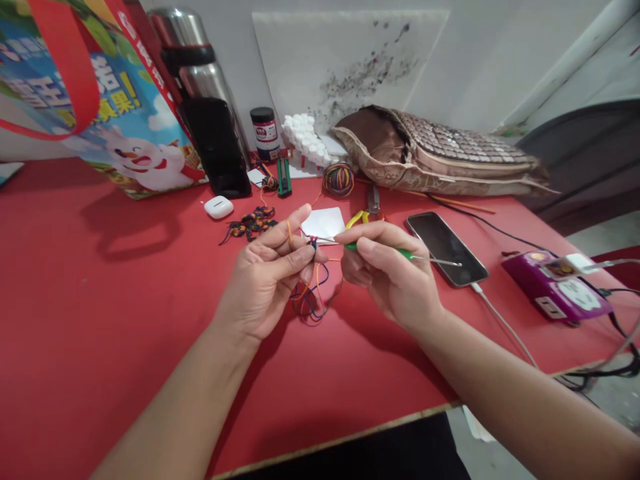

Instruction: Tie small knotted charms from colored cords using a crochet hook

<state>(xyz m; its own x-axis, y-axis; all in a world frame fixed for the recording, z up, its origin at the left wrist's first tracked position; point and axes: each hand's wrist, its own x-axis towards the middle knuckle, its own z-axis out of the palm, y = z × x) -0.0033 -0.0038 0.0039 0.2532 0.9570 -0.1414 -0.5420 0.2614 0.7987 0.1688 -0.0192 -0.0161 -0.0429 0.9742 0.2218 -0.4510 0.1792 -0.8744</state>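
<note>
My left hand (270, 277) pinches a small dark piece of crochet (313, 243) between thumb and fingers, with orange yarn looped over a raised finger. In my right hand (390, 263) is a crochet hook (407, 254) with a green grip, held like a pencil; its thin tip reaches the crochet piece. Loose multicoloured yarn (320, 300) hangs in loops below my hands. Behind them lie a white paper square (325, 223) and a ball of multicoloured yarn (339, 180). A finished-looking crocheted strip (253, 223) rests to the left.
Close by are a white earbud case (219, 207), a green cutter (284, 177) and yellow-handled pliers (361, 217). A charging phone (447, 248) and a purple power strip (557, 287) with cables sit right. Along the back stand a bag (145, 153), a thermos (195, 73) and a cushion (445, 157).
</note>
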